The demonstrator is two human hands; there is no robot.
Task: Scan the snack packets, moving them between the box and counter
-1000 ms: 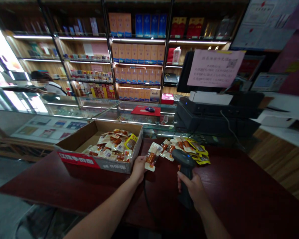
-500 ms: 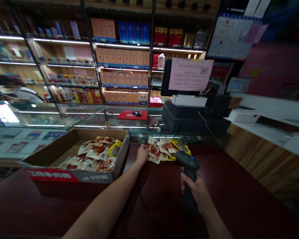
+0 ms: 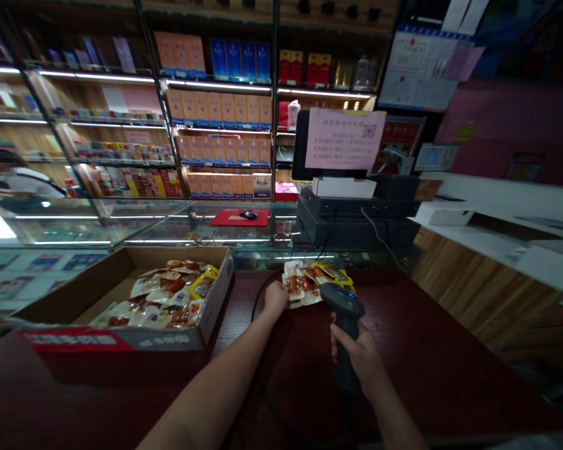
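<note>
My left hand (image 3: pixel 276 299) rests at the left edge of a pile of sealed snack packets (image 3: pixel 309 284) with orange-red sausage-like food inside. Its curled fingers are mostly hidden, and no packet clearly shows in them. My right hand (image 3: pixel 359 356) grips the handle of a black handheld barcode scanner (image 3: pixel 344 306), whose head points forward just right of the pile. More of the same packets (image 3: pixel 164 294) lie heaped in an open cardboard box (image 3: pixel 112 337) left of my left hand.
Both stand on a dark red counter (image 3: pixel 403 325), with a black cable (image 3: pixel 260 300) behind my left hand. Beyond are a glass display case (image 3: pixel 234 234), a black cash register (image 3: pixel 356 215), and stocked shelves (image 3: pixel 220 112). A co-worker (image 3: pixel 9 181) stands far left.
The packet held up in my left hand a second ago no longer shows there, and that hand now sits at the pile. The whole view has shifted slightly left.
</note>
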